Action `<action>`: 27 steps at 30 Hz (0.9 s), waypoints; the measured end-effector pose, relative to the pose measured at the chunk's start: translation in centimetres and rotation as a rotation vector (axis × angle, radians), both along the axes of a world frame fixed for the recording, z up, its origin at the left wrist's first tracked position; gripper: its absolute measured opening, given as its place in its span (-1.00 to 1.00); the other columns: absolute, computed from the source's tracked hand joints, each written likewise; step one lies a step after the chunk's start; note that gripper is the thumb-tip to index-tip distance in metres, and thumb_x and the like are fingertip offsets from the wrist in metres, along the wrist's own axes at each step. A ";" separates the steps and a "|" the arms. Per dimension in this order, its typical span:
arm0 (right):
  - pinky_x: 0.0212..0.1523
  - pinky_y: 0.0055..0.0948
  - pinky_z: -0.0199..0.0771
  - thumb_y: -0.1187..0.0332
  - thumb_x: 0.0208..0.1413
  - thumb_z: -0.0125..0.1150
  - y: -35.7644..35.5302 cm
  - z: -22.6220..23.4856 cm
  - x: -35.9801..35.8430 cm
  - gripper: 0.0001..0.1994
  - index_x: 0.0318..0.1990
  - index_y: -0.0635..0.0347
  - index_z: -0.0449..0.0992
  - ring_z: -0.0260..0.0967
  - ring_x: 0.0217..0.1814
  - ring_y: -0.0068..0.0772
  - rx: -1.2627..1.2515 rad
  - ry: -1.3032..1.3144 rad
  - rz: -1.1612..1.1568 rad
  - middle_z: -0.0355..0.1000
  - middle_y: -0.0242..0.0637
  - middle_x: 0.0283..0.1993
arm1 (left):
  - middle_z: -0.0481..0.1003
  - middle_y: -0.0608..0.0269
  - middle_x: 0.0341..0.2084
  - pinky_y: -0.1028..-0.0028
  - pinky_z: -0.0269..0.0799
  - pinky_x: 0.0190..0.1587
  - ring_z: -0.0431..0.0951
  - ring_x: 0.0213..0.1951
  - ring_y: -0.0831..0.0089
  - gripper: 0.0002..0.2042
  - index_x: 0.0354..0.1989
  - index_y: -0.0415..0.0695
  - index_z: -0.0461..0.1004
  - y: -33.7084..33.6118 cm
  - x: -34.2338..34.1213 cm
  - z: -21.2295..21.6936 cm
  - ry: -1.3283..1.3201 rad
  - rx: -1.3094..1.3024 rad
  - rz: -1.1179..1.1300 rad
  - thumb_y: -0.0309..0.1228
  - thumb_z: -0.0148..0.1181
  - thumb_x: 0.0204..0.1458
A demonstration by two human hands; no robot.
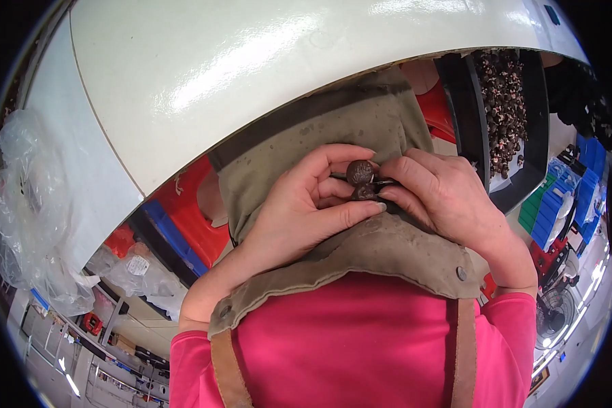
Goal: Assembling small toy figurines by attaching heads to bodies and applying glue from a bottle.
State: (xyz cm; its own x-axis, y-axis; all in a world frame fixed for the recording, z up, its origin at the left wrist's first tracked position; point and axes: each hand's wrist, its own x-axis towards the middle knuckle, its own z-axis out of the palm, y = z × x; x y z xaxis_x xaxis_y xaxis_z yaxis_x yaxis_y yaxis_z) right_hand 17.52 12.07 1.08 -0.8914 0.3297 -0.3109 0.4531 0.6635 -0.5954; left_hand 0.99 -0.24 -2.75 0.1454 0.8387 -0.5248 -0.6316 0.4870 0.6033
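Both hands meet over the lap, above a khaki apron (pixel 360 122). Left hand (pixel 299 211) curls its fingers around two small dark brown round pieces (pixel 360 180), thumb pressed beneath them. Right hand (pixel 442 194) pinches the same pieces from the other side, grip closed on them. White bench (pixel 251 61) edge lies just beyond the hands. Black tray (pixel 503 109) of small dark parts sits to the right; blue bins (pixel 564 197) farther right. Clear plastic bags (pixel 27 204) hang at left.
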 end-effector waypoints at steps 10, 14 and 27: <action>-0.48 -0.21 0.35 0.27 0.05 0.13 0.3 0.1 -0.3 -0.82 -0.28 0.15 0.38 0.38 -0.44 -0.07 -0.014 -0.104 0.034 0.37 -0.20 -0.45 | 0.44 0.21 -0.15 0.65 0.38 -0.19 0.49 -0.24 0.64 -0.53 0.10 -0.20 0.24 -0.3 0.0 -0.3 0.060 0.052 -0.028 -0.58 0.22 -0.01; -0.50 -0.17 0.30 0.22 0.10 0.09 1.3 -0.3 -0.8 -0.81 -0.31 0.14 0.38 0.35 -0.48 -0.02 -0.111 -0.056 0.129 0.36 -0.17 -0.54 | 0.50 0.25 -0.27 0.66 0.36 -0.22 0.48 -0.28 0.68 -0.54 0.10 -0.20 0.25 -0.4 -0.3 -0.2 0.134 0.047 -0.073 -0.58 0.21 -0.01; -0.52 -0.19 0.25 0.16 0.15 0.05 2.7 -1.1 -1.4 -0.77 -0.32 0.14 0.42 0.33 -0.51 0.00 -0.398 -0.099 0.138 0.35 -0.16 -0.60 | 0.52 0.32 -0.45 0.67 0.32 -0.24 0.46 -0.33 0.71 -0.53 0.11 -0.18 0.25 -0.5 -0.6 -0.5 0.156 0.059 -0.099 -0.58 0.21 -0.01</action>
State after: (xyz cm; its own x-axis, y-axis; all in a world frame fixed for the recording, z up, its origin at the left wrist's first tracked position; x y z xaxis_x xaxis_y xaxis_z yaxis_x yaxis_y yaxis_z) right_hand 16.13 14.72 -0.02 -0.8783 0.0463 -0.4758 0.4437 0.4495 -0.7753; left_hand 0.39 -0.73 -3.24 0.1497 0.8545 -0.4974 -0.4791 0.5028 0.7195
